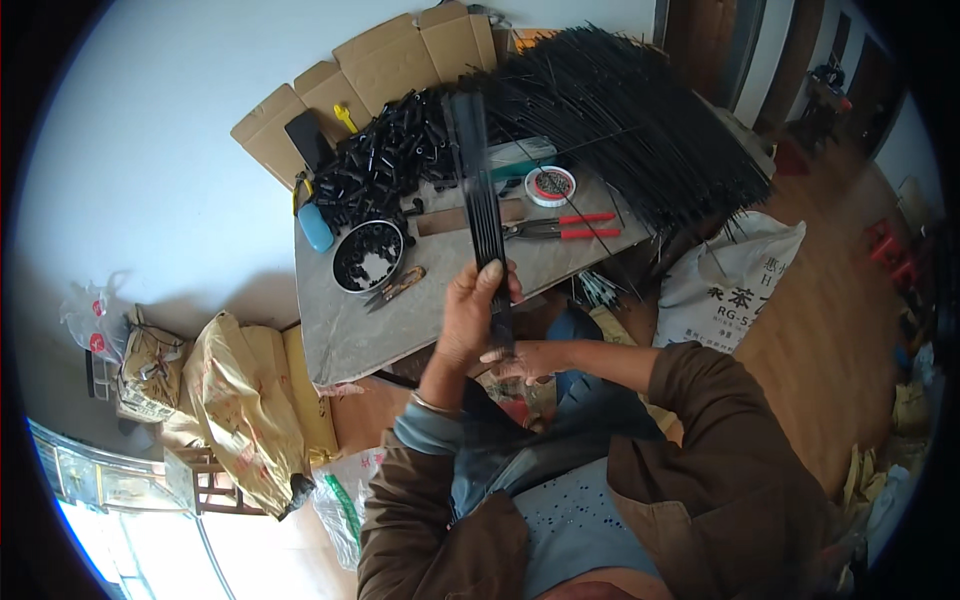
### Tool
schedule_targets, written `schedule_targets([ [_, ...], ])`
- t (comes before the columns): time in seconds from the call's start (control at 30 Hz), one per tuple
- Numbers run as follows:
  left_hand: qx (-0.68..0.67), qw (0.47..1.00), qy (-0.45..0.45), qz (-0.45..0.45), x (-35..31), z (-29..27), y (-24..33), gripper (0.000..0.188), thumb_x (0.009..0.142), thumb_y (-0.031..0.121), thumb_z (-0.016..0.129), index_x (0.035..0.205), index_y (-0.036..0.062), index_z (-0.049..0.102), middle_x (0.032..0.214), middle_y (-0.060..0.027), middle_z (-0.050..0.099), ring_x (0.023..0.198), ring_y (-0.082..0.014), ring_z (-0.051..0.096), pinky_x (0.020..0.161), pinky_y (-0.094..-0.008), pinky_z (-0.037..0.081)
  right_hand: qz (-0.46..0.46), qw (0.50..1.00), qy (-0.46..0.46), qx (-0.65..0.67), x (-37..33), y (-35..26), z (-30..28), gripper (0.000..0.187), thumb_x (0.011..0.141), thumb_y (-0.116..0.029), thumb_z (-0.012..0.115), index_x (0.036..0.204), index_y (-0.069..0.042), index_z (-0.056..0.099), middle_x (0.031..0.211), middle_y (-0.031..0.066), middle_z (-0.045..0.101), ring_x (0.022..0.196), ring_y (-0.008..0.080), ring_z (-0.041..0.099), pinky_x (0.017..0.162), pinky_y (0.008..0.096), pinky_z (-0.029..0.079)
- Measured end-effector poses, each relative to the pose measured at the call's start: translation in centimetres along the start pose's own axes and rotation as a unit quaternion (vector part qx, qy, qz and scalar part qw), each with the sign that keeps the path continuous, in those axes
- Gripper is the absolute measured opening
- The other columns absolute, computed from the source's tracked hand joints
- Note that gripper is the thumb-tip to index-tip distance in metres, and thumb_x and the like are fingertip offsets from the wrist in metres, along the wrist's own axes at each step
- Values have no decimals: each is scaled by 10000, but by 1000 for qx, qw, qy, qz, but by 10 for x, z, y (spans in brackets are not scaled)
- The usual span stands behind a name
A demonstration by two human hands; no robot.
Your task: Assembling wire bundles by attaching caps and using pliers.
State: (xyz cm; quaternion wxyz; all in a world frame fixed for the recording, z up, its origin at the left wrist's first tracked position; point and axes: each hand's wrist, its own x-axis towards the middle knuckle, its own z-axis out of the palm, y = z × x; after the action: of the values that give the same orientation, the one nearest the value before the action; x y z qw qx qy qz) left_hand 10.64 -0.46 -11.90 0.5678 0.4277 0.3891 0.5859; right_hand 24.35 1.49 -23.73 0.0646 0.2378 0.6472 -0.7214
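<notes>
My left hand (468, 308) is closed around a bundle of long thin black rods (486, 215), which it holds upright in front of the table's near edge. The upper part of the bundle is smeared by motion. Just below, by the bundle's lower end, is my right hand (525, 362), its fingers apart and slightly blurred. Whether they touch the rod ends I cannot tell. A big pile of similar black rods (640, 130) lies across the table's right side. Short black tube-like parts (390, 150) are heaped at the back left.
On the grey table (335, 335) are a bowl of small black parts (340, 270), scissors (398, 288), red-handled cutters (575, 228), a round tub of small metal pieces (550, 186) and a wooden strip (440, 220). Cardboard (385, 55) stands behind. A white sack (715, 300) is at the right.
</notes>
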Motion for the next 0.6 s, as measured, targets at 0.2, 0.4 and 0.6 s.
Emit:
schedule_targets([
  [0.2,-10,995,94,24,-60,-13,-100,207,982,225,517,1013,39,604,815,-22,630,772,-114,592,728,-259,482,89,990,-89,-64,41,140,14,344,919,-377,581,1099,-84,570,923,22,572,890,141,522,769,329,454],
  [0.4,4,992,118,-31,-107,-9,-74,266,1004,246,459,1051,20,592,890,-52,647,858,-130,607,818,-274,480,139,979,-112,-94,18,111,49,405,919,-428,545,970,-45,666,883,71,657,822,180,579,748,350,455],
  [0.6,1,999,42,30,-89,11,-20,276,989,212,498,1156,-5,526,886,-65,623,861,-150,611,820,-291,492,140,938,-265,-172,22,146,56,359,932,-380,534,1042,-57,643,919,42,645,885,166,543,849,347,431],
])
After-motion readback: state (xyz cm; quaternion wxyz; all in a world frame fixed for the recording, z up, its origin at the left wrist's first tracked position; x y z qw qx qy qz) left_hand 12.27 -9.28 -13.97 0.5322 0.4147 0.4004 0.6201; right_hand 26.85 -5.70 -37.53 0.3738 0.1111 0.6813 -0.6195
